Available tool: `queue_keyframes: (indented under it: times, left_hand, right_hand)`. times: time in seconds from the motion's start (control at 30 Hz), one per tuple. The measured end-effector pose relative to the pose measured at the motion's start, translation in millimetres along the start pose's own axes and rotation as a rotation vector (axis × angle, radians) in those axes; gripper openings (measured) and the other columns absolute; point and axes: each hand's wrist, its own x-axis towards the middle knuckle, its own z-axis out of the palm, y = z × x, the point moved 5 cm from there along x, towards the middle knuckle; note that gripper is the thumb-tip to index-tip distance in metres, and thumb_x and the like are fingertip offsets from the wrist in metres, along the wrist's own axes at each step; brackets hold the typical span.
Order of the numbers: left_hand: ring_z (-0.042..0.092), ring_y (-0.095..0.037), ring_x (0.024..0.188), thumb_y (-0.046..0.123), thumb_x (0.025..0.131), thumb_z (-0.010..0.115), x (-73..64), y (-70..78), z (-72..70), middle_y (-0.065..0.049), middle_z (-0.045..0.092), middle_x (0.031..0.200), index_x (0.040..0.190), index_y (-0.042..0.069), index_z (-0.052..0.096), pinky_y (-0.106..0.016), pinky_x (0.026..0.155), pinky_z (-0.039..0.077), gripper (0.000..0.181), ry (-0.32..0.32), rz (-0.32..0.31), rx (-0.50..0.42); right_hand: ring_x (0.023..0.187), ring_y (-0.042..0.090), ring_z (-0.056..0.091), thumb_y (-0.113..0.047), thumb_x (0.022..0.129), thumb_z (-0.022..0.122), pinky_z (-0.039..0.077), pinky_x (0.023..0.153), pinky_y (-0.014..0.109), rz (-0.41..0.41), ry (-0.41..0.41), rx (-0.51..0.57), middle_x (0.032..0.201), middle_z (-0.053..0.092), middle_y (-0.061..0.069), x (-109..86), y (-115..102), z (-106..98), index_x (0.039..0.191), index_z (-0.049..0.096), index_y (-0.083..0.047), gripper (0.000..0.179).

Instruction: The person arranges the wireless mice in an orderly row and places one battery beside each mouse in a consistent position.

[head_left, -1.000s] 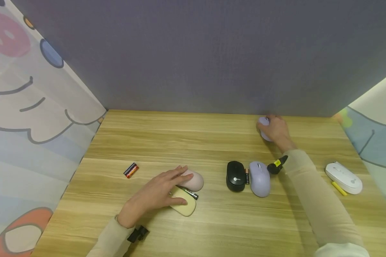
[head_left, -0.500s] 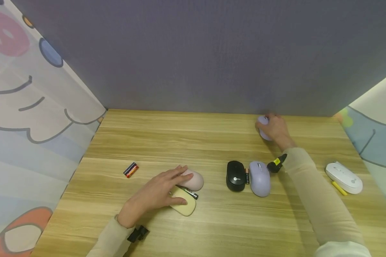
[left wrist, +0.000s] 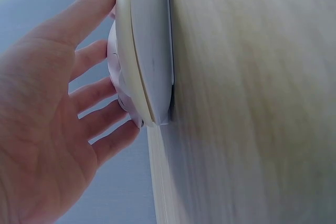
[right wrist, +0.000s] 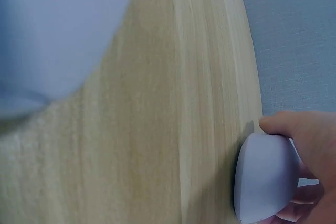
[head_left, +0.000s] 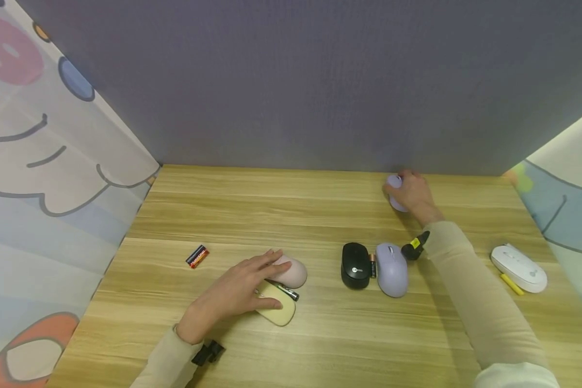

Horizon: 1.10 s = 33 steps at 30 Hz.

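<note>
Six mice [head_left: 282, 314]: two under left grip [head_left: 244, 283], lavender mouse [right wrist: 264, 177] in right grip [head_left: 416, 196].

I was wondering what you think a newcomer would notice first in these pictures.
Probably the left hand, just left of the head view's centre, spread over a pink mouse and a yellow mouse, and the right hand, gripping a lilac mouse near the far edge of the table. Right of centre, a black mouse and a second lilac mouse flank a battery.

high forward-down head view, close wrist views, one common tabletop [head_left: 271, 210]
</note>
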Motion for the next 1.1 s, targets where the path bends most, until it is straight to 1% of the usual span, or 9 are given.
queue_keyframes:
  times: [0.4, 0.77, 1.1]
  left_hand:
    - [0.043, -0.03, 0.148, 0.054, 0.086, 0.078, 0.1, -0.3, 0.9, -0.013, 0.042, 0.162, 0.153, 0.018, 0.051, -0.051, 0.113, 0.047, 0.082, 0.01, 0.0, -0.007]
    - [0.044, -0.032, 0.147, 0.053, 0.085, 0.079, 0.4, 0.4, 1.1, -0.014, 0.042, 0.162, 0.153, 0.017, 0.051, -0.051, 0.113, 0.046, 0.082, 0.011, 0.006, -0.006]
    - [0.045, -0.033, 0.146, 0.052, 0.085, 0.08, 0.7, 1.4, 0.2, -0.016, 0.042, 0.161, 0.153, 0.016, 0.052, -0.052, 0.113, 0.046, 0.082, 0.021, 0.015, 0.0]
  right_hand:
    - [0.129, 0.058, 0.042, -0.039, 0.096, 0.058, 0.045, 0.104, 0.066, 0.026, -0.002, -0.01, 0.138, 0.044, 0.043, 1.2, 1.4, 1.9, 0.144, 0.039, 0.014, 0.074]
    - [0.128, 0.056, 0.044, -0.037, 0.096, 0.062, 0.045, 0.105, 0.065, 0.03, 0.018, -0.025, 0.135, 0.047, 0.042, 0.2, -0.4, 1.7, 0.141, 0.041, 0.014, 0.071]
    - [0.127, 0.057, 0.044, -0.039, 0.097, 0.061, 0.046, 0.104, 0.064, 0.036, 0.01, -0.032, 0.133, 0.047, 0.043, -0.5, -2.3, 1.2, 0.142, 0.04, 0.015, 0.073]
